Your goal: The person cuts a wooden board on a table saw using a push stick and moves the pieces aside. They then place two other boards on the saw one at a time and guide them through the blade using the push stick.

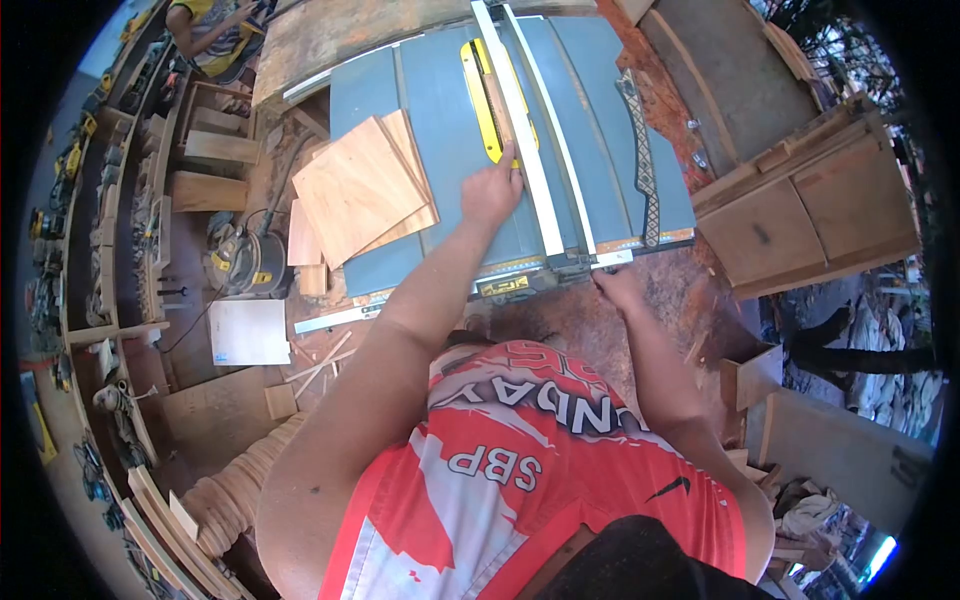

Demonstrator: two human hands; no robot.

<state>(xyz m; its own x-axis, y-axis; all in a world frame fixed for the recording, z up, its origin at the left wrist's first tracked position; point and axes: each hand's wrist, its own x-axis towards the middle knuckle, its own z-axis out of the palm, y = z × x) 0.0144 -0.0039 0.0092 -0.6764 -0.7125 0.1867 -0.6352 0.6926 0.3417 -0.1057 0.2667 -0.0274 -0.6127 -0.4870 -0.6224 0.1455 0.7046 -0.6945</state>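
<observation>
In the head view a table saw with a blue-grey top (440, 110) stands in front of me. Its yellow-edged throat plate (480, 100) lies beside a long white rip fence (530, 160). My left hand (492, 192) is over the table, its index finger stretched forward onto the near end of a narrow wood strip (503, 118) between plate and fence; the other fingers look curled. At the front edge, right of the fence, my right hand (622, 288) has its fingers bent by the front rail (614, 259); what they hold is hidden.
Square wood panels (360, 185) are stacked on the table's left side. A black lattice-edged piece (640, 150) lies at right. Shelves of tools (110, 230), a round shop machine (250, 262) and a ribbed hose (240, 485) are at left. Another person (215, 35) sits at upper left.
</observation>
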